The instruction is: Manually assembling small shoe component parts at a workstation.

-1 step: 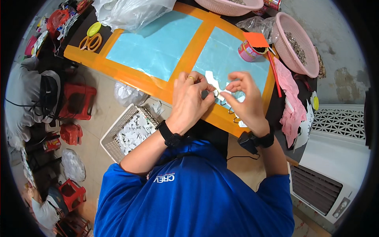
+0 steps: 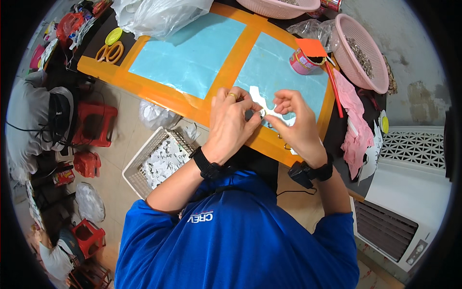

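Observation:
My left hand (image 2: 233, 113) pinches a small metal ring (image 2: 263, 113) at a white strip of paper or card (image 2: 258, 97). The strip's upper end sticks out past the fingertips over the table. Beside it, my right hand (image 2: 297, 115) has its thumb close to the ring and strip. Its other fingers are bent, with a gap between them and the thumb. Whether the right thumb touches the strip I cannot tell. More dark rings (image 2: 287, 146) show along the strip's lower part, which my right hand partly covers.
An orange-edged table (image 2: 98, 68) with blue panels lies beneath my hands. Around it are a pink tin (image 2: 303, 64), pink baskets (image 2: 344, 45) of metal bits, orange scissors (image 2: 113, 52) and a plastic bag (image 2: 159, 17). A crate (image 2: 135, 165) of white pieces stands below.
My right hand has shifted slightly left and its fingers have curled in closer to the thumb. My left hand stays in place, pinching at the strip.

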The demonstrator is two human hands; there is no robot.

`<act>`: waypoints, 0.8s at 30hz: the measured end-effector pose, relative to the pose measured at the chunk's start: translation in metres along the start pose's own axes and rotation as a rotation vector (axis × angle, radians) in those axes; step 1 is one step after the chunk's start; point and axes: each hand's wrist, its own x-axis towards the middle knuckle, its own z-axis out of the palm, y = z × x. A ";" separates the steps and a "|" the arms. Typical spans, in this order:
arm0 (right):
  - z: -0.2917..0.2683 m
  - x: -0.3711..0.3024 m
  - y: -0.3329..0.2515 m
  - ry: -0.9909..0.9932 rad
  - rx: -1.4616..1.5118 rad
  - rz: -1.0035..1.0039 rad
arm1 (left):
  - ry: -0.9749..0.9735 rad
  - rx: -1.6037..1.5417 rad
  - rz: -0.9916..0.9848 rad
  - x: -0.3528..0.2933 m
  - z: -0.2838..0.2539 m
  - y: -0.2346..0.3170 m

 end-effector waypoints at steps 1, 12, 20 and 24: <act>0.002 -0.002 -0.004 -0.046 -0.095 -0.021 | 0.019 -0.003 0.016 0.000 0.001 -0.001; 0.021 -0.001 -0.003 0.050 -0.064 0.127 | 0.040 -0.038 0.019 -0.001 0.002 -0.003; 0.015 -0.004 -0.001 0.027 -0.115 -0.020 | 0.034 -0.025 -0.002 -0.002 0.003 -0.003; 0.014 -0.005 0.001 0.003 -0.166 -0.061 | 0.037 -0.027 0.003 -0.002 0.002 -0.002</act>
